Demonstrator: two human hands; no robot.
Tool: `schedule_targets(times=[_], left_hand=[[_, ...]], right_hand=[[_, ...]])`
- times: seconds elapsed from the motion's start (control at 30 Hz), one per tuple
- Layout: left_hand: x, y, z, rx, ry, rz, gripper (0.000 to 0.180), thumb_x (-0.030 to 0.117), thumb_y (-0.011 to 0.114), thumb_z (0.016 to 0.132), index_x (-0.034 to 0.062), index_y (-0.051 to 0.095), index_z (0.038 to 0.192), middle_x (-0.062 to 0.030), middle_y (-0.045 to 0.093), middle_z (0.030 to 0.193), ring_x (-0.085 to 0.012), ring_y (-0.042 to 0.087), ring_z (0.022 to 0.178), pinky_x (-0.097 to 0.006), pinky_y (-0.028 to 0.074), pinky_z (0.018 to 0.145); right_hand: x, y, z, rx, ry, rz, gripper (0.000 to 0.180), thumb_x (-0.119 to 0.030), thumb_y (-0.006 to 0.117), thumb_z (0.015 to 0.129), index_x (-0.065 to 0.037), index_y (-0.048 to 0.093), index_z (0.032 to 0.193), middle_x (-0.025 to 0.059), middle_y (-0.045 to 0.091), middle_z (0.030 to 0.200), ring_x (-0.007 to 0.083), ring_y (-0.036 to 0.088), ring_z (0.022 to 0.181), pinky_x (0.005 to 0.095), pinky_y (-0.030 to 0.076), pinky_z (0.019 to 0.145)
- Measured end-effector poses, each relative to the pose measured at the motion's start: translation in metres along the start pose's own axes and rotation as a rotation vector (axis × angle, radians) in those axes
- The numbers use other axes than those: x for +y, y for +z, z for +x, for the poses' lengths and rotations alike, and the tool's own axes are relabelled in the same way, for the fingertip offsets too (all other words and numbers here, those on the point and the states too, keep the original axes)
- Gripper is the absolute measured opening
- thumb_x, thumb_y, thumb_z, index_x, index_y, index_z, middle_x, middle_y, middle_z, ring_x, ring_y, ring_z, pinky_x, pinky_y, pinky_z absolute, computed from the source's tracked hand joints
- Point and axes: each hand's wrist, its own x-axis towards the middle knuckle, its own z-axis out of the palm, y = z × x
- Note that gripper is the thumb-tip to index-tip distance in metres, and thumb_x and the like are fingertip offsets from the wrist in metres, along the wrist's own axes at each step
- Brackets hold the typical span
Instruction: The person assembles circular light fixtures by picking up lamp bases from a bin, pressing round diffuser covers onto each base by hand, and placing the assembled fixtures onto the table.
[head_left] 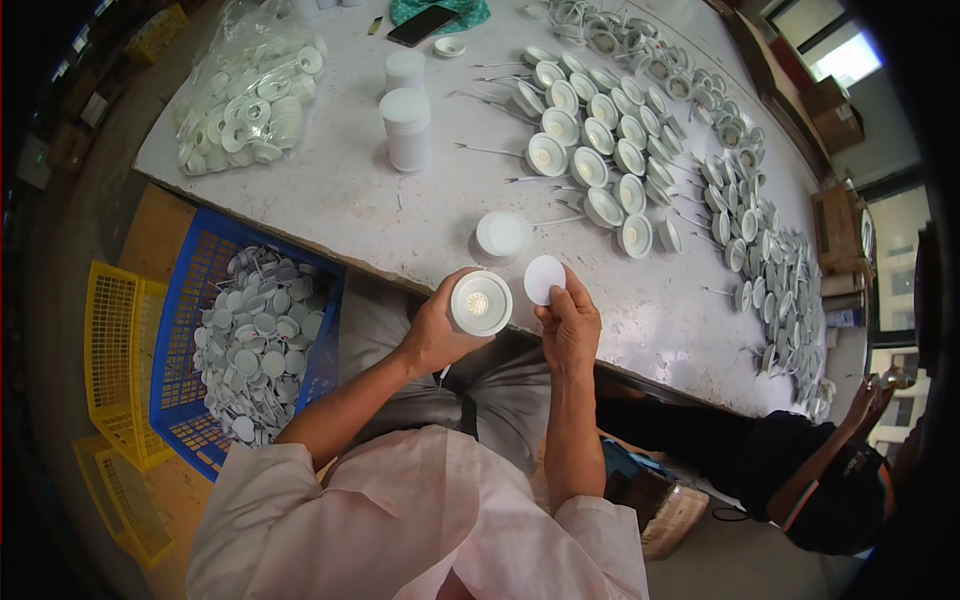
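Note:
My left hand (437,325) is wrapped round a white LED downlight (481,304), its open face turned up and the yellowish LED centre showing. A short wire end hangs below that hand. Between the thumb and fingers of my right hand (572,325) is a thin white diffuser disc (544,280), held upright just right of the downlight and apart from it. Beyond both hands, a short stack of white discs (503,234) stands near the table's front edge. Farther back, a taller disc stack (406,130) has another stack (404,70) behind it.
Rows of wired downlights (600,140) cover the right of the table (340,200). A clear bag of white rings (250,110) lies back left, a phone (423,26) at the back. A blue basket (170,350) of round grey-white parts stands at left. Another person (830,480) is at right.

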Motion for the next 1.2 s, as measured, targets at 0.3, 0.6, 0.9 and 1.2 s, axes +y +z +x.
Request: schedule_targets(times=[0.3, 0.6, 0.9, 1.2], left_hand=[[0.001, 0.009, 0.006, -0.011, -0.008, 0.027, 0.077, 0.001, 0.079, 0.068, 0.0009, 0.041, 0.135, -0.0106, 0.055, 0.126, -0.0179, 0.052, 0.118, -0.032, 0.041, 0.1], [-0.016, 0.004, 0.008, -0.145, -0.104, -0.229, 0.083, -0.005, 0.072, 0.069, 0.0023, 0.032, 0.141, -0.0077, 0.048, 0.13, -0.017, 0.047, 0.122, -0.032, 0.04, 0.102], [-0.004, 0.002, 0.008, -0.244, -0.135, -0.371, 0.068, 0.009, 0.066, 0.084, 0.0019, 0.029, 0.141, -0.0094, 0.051, 0.121, -0.0144, 0.053, 0.103, -0.027, 0.049, 0.084], [0.001, 0.004, 0.004, -0.156, -0.201, -0.326, 0.047, 0.014, 0.052, 0.095, 0.0041, 0.036, 0.139, -0.0069, 0.056, 0.112, -0.0086, 0.054, 0.089, -0.022, 0.05, 0.068]], right_hand=[[0.015, -0.011, -0.006, 0.022, 0.026, 0.037, 0.027, -0.004, 0.06, 0.09, 0.004, 0.058, 0.115, 0.0089, 0.066, 0.102, 0.0133, 0.064, 0.08, 0.0227, 0.052, 0.064], [0.009, -0.008, -0.035, -0.085, -1.044, -1.02, 0.023, 0.008, 0.06, 0.082, 0.001, 0.064, 0.103, 0.0154, 0.067, 0.101, 0.027, 0.067, 0.087, 0.0316, 0.056, 0.073], [0.017, -0.004, -0.033, -0.331, -1.35, -1.126, 0.04, 0.005, 0.066, 0.067, -0.003, 0.065, 0.106, 0.012, 0.065, 0.111, 0.0299, 0.064, 0.103, 0.0359, 0.051, 0.08], [0.018, 0.0, -0.035, -0.405, -1.321, -1.144, 0.048, 0.003, 0.068, 0.064, -0.005, 0.064, 0.111, 0.012, 0.062, 0.118, 0.0308, 0.06, 0.108, 0.0394, 0.048, 0.087]])
